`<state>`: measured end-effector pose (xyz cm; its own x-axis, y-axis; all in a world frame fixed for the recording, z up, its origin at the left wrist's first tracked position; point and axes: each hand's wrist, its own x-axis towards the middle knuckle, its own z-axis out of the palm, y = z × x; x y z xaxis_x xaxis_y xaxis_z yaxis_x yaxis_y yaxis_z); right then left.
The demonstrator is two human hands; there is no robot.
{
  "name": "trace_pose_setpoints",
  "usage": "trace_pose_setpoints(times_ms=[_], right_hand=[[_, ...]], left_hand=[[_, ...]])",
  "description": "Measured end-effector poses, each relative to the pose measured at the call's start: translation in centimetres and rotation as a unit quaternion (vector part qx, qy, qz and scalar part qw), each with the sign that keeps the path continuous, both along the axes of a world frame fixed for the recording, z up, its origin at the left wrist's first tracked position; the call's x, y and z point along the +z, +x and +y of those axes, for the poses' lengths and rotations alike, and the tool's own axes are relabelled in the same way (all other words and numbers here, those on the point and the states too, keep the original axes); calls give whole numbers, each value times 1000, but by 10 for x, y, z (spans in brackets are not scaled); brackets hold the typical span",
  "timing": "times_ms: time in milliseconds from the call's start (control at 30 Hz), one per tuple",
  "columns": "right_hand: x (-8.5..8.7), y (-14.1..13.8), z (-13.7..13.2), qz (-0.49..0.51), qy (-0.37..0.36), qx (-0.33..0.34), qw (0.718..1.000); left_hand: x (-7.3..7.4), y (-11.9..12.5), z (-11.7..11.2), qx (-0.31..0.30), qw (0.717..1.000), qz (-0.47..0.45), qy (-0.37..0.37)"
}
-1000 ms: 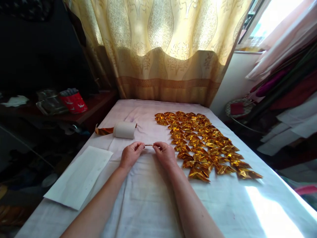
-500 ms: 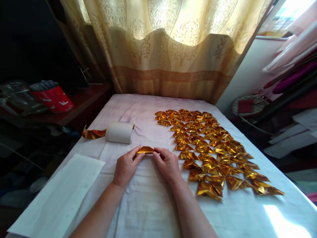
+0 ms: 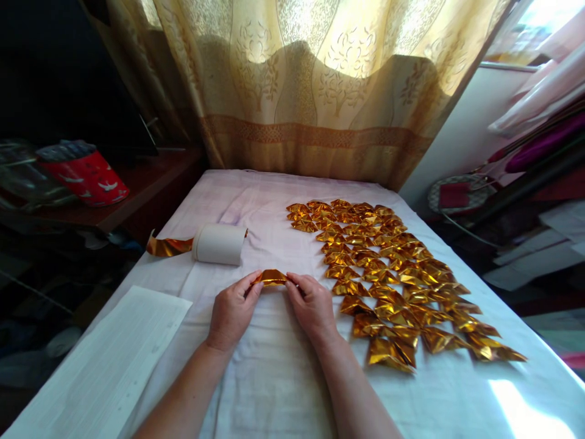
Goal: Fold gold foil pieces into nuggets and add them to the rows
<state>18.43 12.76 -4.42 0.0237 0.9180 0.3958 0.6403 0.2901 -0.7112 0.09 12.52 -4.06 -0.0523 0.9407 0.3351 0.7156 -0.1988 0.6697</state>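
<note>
Between my two hands is a small folded gold foil paper (image 3: 273,277), boat-like with a raised middle. My left hand (image 3: 232,310) pinches its left end between thumb and fingers. The right end is pinched the same way by my right hand (image 3: 312,305). The fingertips cover both tips of the piece. To the right lie many folded gold foil pieces (image 3: 386,259) of similar shape, set in rows on the white cloth (image 3: 269,378).
Behind my left hand a white cardboard roll (image 3: 220,244) lies on its side, with a gold foil strip (image 3: 169,246) beyond its left end. A white paper sheet (image 3: 105,366) lies at the left edge. A red container (image 3: 91,180) stands on the dark side table; a curtain (image 3: 297,91) hangs behind.
The folded foil's middle looks fuller and its front face shows more. Both hands keep their pinch on its ends. The whole view has shifted slightly.
</note>
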Motion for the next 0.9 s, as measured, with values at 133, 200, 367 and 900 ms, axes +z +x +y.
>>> trace_pose_setpoints(times_ms=[133, 200, 367, 900], right_hand=[[2, 0, -1, -7, -18, -27, 999], [3, -1, -1, 8, -21, -31, 999], [5, -1, -2, 60, -35, -30, 997], [7, -2, -3, 66, -31, -26, 997]], left_hand=[[4, 1, 0, 14, 1000, 12, -12], [6, 2, 0, 24, 999, 19, -19], [10, 3, -1, 27, 998, 30, -41], [11, 4, -2, 18, 997, 54, -49]])
